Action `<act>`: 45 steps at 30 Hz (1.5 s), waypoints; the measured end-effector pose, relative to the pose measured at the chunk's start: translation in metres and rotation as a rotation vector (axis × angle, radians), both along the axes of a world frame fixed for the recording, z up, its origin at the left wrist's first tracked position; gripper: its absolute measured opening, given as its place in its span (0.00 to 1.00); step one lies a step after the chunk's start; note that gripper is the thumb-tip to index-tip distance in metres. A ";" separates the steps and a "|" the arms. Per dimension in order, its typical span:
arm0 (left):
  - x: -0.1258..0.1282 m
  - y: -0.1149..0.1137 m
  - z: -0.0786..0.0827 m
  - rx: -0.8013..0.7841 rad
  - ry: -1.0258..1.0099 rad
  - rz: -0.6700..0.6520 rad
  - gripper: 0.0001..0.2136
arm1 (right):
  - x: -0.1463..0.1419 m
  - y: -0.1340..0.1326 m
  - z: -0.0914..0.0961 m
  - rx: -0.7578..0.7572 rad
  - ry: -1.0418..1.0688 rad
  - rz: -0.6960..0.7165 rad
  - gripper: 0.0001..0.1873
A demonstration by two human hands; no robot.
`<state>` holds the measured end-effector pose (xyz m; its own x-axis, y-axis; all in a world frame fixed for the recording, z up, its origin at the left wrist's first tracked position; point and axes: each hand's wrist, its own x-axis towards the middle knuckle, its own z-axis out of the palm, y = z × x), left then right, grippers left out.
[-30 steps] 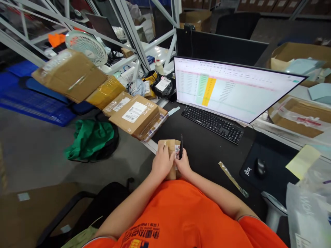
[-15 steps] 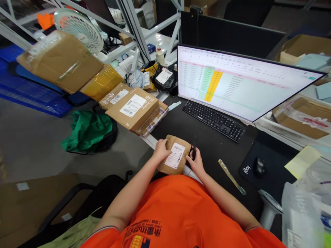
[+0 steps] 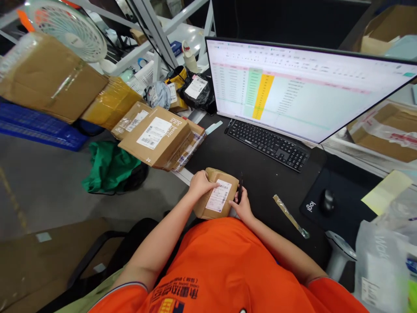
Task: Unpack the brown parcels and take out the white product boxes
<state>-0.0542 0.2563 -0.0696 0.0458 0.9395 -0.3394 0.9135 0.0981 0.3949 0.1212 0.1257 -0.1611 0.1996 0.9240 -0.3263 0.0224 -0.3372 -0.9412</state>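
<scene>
A small brown cardboard box (image 3: 208,208) with a white printed label (image 3: 219,196) rests at the desk's front edge, close against my orange shirt. My left hand (image 3: 201,188) grips its far left side, thumb stretched across onto the label. At the box's right side, my right hand (image 3: 243,204) has its fingers closed around a slim black knife-like tool (image 3: 240,189), which points away from me. The thumb of that hand touches the box's edge. The tool's exact kind is hard to make out.
Stacked parcels (image 3: 156,134) stand on the left, with a fan (image 3: 70,32) behind. A monitor (image 3: 293,91), keyboard (image 3: 267,143) and mouse (image 3: 327,201) occupy the far and right side. A tape strip (image 3: 290,216) and a handheld scanner (image 3: 340,254) lie right of my hands.
The camera view has shifted slightly. My left thumb has slid further over the label. Both hands keep the box, and the black tool stays in my right hand.
</scene>
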 end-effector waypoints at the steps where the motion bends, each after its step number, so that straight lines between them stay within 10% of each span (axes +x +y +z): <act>1: 0.004 -0.001 0.004 -0.008 0.008 -0.003 0.23 | 0.001 -0.001 0.000 -0.004 -0.003 -0.001 0.43; 9: 0.035 -0.021 0.032 0.108 -0.175 -0.346 0.24 | 0.071 -0.019 0.042 0.101 -0.289 -0.049 0.21; 15: 0.052 -0.040 0.049 0.014 -0.309 -0.715 0.20 | 0.156 -0.016 0.126 0.402 -0.906 0.642 0.22; 20: 0.062 -0.048 0.051 0.016 -0.328 -0.841 0.19 | 0.175 -0.008 0.170 0.558 -1.180 0.876 0.19; 29: 0.071 -0.062 0.058 -0.002 -0.389 -0.913 0.22 | 0.173 0.006 0.193 0.584 -1.346 1.028 0.15; 35: 0.072 -0.074 0.054 -0.003 -0.463 -0.948 0.19 | 0.212 0.023 0.188 0.349 -1.584 0.839 0.17; 45: 0.084 -0.069 0.045 -0.003 -0.575 -0.971 0.18 | 0.175 -0.032 0.208 0.510 -1.326 0.997 0.17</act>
<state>0.0301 0.1874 -0.0246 0.9068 0.4201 -0.0346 0.2861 -0.5531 0.7824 0.2967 0.0938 0.0466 -0.5956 0.7987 -0.0863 0.8024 0.5863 -0.1117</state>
